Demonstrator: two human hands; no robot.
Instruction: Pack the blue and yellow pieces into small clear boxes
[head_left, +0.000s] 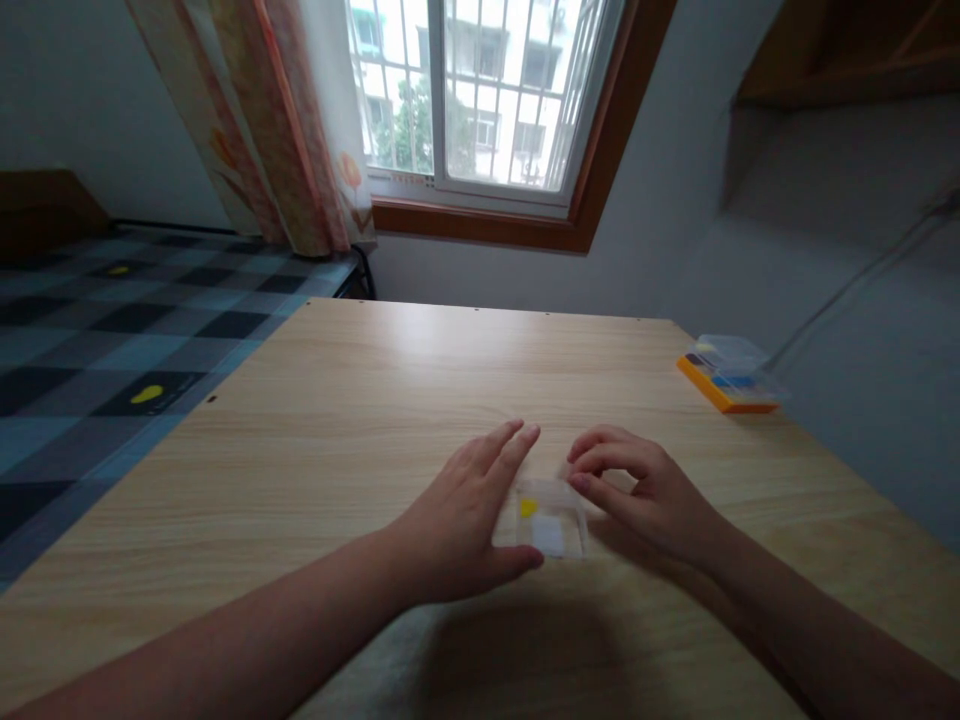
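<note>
A small clear plastic box (pixel 574 520) lies on the table between my hands, with a yellow piece (pixel 529 508) and a white square (pixel 547 536) showing in or through it. My left hand (pixel 476 510) is open along the box's left side, thumb at its near edge and fingers stretched past its far left corner. My right hand (pixel 645 490) has thumb and fingertips drawn together in a pinch by the far right corner. Whether the pinch grips the box's edge or something tiny is too blurred to tell.
The light wood table (pixel 300 480) spreads around both hands. An orange-based case (pixel 724 390) with a raised clear lid stands at its right edge. To the left is a bed with a checked cover (pixel 150 330). A window (pixel 487 100) and a curtain (pixel 277 130) are behind.
</note>
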